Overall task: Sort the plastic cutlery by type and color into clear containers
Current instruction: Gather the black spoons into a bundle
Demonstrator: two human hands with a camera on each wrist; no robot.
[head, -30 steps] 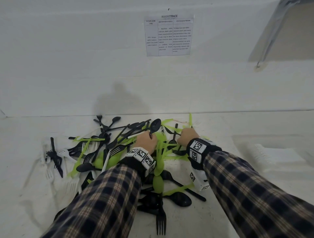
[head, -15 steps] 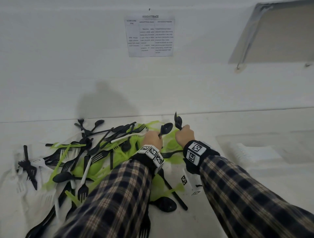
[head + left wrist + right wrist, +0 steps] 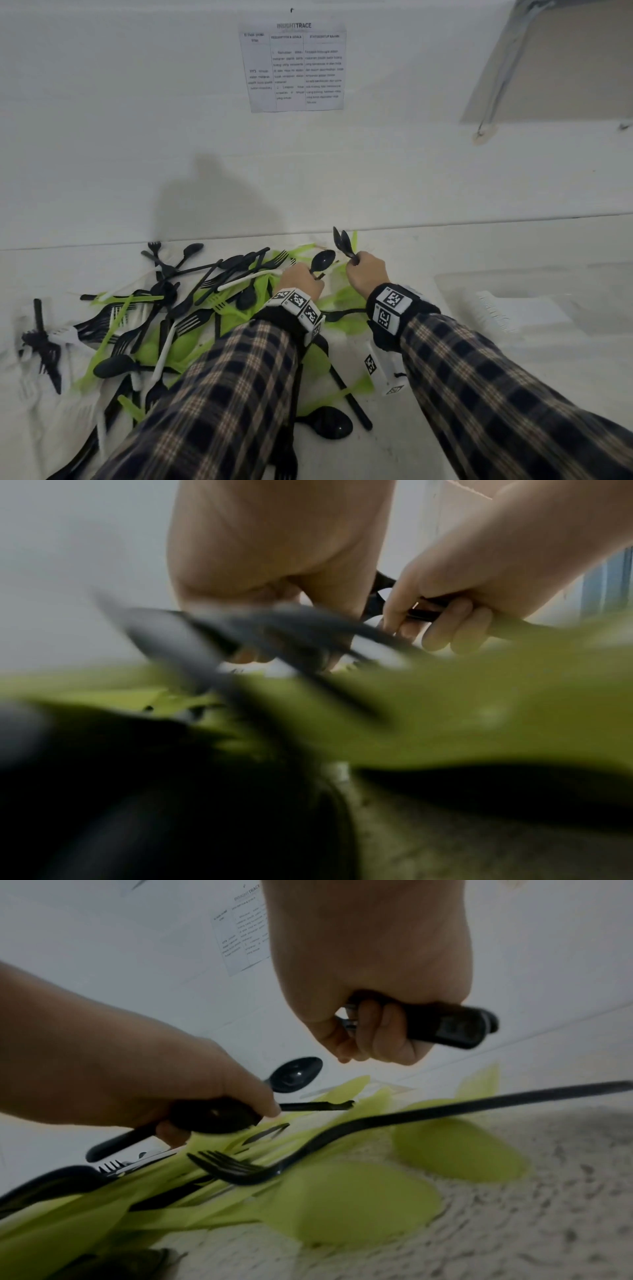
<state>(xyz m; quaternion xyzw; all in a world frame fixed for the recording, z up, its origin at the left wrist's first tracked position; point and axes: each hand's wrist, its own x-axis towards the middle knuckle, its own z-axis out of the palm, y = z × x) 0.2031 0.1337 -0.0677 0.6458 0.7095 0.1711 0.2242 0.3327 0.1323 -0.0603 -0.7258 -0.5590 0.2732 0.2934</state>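
Note:
A tangled pile of black, lime-green and white plastic cutlery covers the white table. My left hand grips a black spoon by its handle, bowl up, just above the pile. Beside it my right hand is fisted round the handles of black spoons, whose bowls stick up. In the right wrist view the right hand clamps black handles, and the left hand holds black cutlery over green pieces. The left wrist view is blurred.
A clear container with white cutlery inside stands at the right. A black fork lies on the green pieces under my hands. A white wall with a printed sheet is close behind the pile.
Both hands were down in the pile a second ago. The right hand has lifted black spoons clear, and the left holds its black spoon raised. Little differs from half a second ago.

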